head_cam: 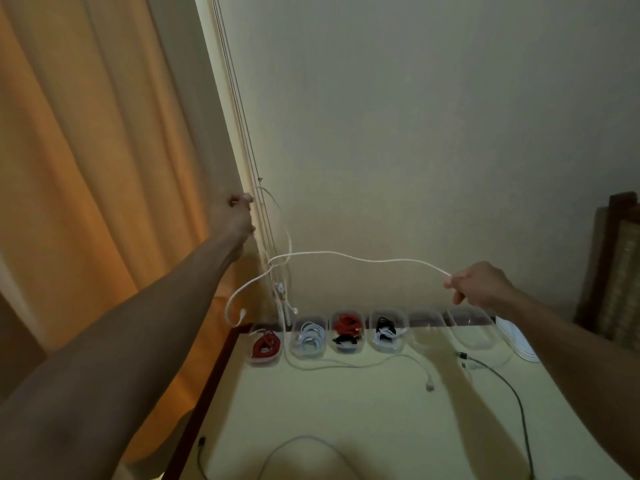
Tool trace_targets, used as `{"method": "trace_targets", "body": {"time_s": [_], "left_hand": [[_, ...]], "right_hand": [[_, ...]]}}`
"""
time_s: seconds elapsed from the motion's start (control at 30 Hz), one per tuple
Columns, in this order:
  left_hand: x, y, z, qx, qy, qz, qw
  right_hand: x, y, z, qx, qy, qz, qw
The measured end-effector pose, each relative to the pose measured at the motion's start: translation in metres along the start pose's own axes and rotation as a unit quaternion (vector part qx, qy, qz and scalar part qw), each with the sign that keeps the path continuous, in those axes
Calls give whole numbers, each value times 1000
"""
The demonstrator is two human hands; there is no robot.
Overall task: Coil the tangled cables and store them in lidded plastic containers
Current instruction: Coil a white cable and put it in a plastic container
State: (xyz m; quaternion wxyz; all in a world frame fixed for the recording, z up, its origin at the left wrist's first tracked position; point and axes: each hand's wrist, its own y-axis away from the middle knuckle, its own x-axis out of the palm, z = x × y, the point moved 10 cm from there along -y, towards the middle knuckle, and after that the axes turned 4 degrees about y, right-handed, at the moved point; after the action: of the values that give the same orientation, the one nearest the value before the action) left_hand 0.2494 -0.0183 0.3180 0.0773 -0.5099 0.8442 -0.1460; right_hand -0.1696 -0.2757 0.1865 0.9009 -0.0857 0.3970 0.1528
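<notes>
right hand [481, 285] pinches the white cable [363, 258], which hangs in the air over the table [346, 410] and loops near the wall cords [244, 126]. left hand [240, 213] is curled up high by its far end; i cannot tell if it holds it. it looks like untangling. next, pull the loop free, then coil. boxes [427, 327] sit behind. loose cables [301, 438] run off the bottom edge.

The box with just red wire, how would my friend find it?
On the table, against the wall, stands a row of clear containers. Find the leftmost container, by the orange curtain. It holds only red cable; the other container with red also holds black.
</notes>
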Motion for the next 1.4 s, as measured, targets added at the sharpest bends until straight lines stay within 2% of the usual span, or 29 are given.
{"method": "trace_targets", "body": {"time_s": [0.07,0.13,0.23,0.33,0.43,0.5,0.6,0.7,0.83,0.97,1.07,1.23,1.4], "left_hand": [[-19,-6,-9,20,20,-44,999],[-29,-10,-14,27,31,-55,998],[-8,1,-13,25,16,38,999],[26,21,-4,15,-21,125,992],[48,35,2,18,-49,152,987],[58,42,3,26,-54,161,985],[77,56,-3,52,-84,197,975],[97,78,-23,105,-131,246,955],[110,101,-48,154,-142,277,938],[105,102,-63,183,-145,263,936],[97,94,-50,175,-186,266,930],[88,94,-8,131,-222,320,912],[64,86,44,82,-255,315,911]], "right_hand": [[8,2,-20,29,30,12,999],[15,3,-41,60,62,24,996],[26,4,-60,73,45,30,996],[46,6,-55,54,21,71,996],[61,12,-33,23,122,118,985],[62,16,-7,-17,151,104,983],[55,31,51,-110,19,69,991],[44,40,111,-209,-70,35,975],[43,45,173,-257,-253,77,930],[39,46,203,-281,-315,98,901],[17,30,202,-270,-333,40,903],[-30,3,184,-259,-272,-70,924],[-79,-25,131,-183,-327,-155,914]]}}
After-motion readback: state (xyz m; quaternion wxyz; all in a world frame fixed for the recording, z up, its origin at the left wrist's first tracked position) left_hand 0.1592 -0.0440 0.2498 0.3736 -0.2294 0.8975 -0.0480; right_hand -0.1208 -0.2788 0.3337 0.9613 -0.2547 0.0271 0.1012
